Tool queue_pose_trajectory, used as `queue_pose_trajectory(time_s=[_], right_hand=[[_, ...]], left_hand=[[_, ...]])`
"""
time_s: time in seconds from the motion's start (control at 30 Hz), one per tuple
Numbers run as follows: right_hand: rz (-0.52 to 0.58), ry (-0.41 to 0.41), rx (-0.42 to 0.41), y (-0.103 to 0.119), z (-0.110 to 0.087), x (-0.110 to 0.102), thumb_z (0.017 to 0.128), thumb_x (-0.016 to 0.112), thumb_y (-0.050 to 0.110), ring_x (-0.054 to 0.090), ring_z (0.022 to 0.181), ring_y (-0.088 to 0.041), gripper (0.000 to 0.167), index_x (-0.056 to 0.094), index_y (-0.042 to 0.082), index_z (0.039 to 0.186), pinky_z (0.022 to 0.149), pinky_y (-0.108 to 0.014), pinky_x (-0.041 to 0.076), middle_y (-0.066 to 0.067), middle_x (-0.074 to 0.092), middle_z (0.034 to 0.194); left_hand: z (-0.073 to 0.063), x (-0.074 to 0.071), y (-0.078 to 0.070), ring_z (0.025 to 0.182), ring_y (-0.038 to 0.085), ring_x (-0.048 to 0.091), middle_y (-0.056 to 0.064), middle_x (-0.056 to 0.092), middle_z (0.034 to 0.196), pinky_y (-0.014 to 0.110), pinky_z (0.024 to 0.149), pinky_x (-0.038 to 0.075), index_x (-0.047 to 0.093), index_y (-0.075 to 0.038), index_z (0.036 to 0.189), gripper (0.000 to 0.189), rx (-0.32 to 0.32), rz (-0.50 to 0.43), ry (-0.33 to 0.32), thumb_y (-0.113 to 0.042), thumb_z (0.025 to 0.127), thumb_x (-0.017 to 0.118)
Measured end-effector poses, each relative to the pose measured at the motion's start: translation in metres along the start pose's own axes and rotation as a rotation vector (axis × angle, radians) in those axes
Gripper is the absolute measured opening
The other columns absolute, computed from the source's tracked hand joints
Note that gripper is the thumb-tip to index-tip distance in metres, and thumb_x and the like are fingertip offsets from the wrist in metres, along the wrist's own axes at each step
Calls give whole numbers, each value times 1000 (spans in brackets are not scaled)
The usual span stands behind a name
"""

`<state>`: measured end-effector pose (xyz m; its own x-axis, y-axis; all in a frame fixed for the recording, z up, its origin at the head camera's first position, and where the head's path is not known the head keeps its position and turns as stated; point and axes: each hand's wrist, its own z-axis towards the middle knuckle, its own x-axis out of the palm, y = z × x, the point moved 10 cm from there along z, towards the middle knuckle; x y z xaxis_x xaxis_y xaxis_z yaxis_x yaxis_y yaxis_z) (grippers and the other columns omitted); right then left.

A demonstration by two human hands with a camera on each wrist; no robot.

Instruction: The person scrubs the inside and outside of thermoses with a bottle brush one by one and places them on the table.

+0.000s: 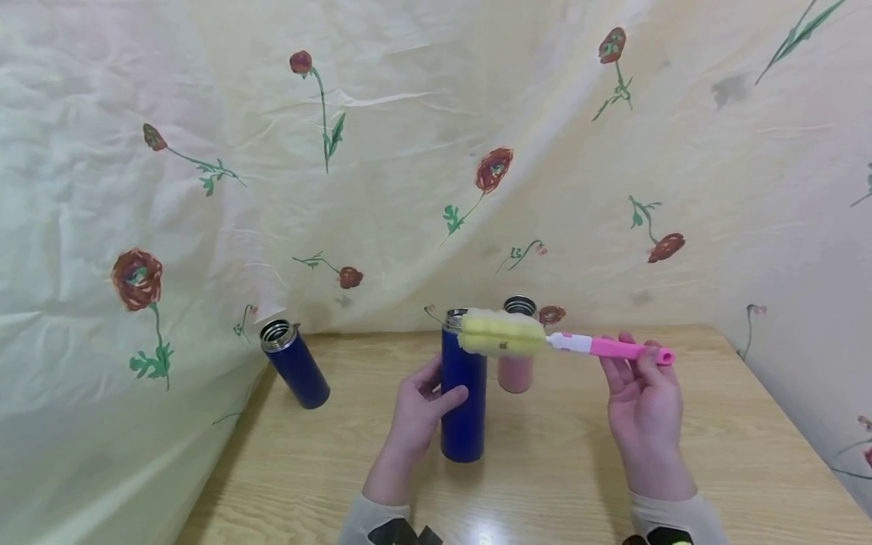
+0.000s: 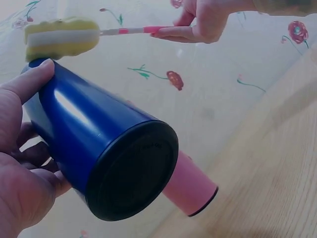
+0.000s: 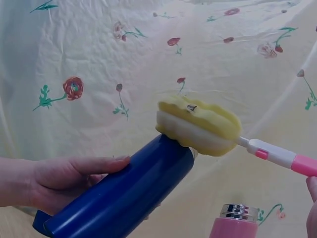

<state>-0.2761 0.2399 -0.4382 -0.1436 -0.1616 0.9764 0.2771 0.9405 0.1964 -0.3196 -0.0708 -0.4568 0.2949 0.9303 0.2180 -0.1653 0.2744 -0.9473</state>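
My left hand (image 1: 422, 409) grips a tall blue bottle (image 1: 464, 405) around its side, thumb across the front. In the left wrist view the bottle's dark base (image 2: 133, 171) faces the camera, raised above the table. My right hand (image 1: 643, 412) pinches the pink handle (image 1: 623, 349) of a bottle brush between thumb and fingers. The brush's yellow-and-white sponge head (image 1: 500, 333) lies sideways across the bottle's mouth, outside it. From the right wrist view the sponge (image 3: 198, 126) overlaps the bottle's top end, and only a bit of the right hand (image 3: 312, 188) shows.
Behind the blue bottle stands a pink bottle (image 1: 515, 375) with an uncovered metal neck. Another blue bottle (image 1: 296, 371), also uncapped, stands at the table's left side. The wooden table (image 1: 545, 469) meets a flower-printed cloth (image 1: 409, 204) at the back and sides.
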Motion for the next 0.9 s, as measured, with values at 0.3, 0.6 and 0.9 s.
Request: queue_pose_trajectory(time_s=[0.3, 0.6, 0.9], right_hand=[[-75, 35, 28, -3, 6, 0, 110, 55, 7, 79, 96, -36, 5, 51, 5, 112, 94, -46, 60, -19, 69, 104], [-290, 183, 91, -13, 12, 3, 112, 51, 8, 79, 99, -31, 6, 53, 3, 111, 92, -42, 62, -16, 71, 103], [-547, 313, 173, -24, 16, 2, 114, 49, 10, 79, 101, -29, 10, 57, 5, 113, 91, -40, 63, -13, 75, 104]], left_hand=[[-1, -2, 0, 121, 23, 67, 19, 70, 135, 37, 102, 58, 52, 2, 155, 67, -13, 17, 10, -16, 97, 81], [-2, -9, -8, 116, 21, 70, 7, 74, 130, 40, 107, 55, 53, 2, 153, 65, 8, -74, -11, -32, 103, 75], [-1, -18, -14, 118, 24, 72, 11, 73, 132, 41, 107, 55, 55, 1, 152, 61, 39, -114, -30, -32, 104, 73]])
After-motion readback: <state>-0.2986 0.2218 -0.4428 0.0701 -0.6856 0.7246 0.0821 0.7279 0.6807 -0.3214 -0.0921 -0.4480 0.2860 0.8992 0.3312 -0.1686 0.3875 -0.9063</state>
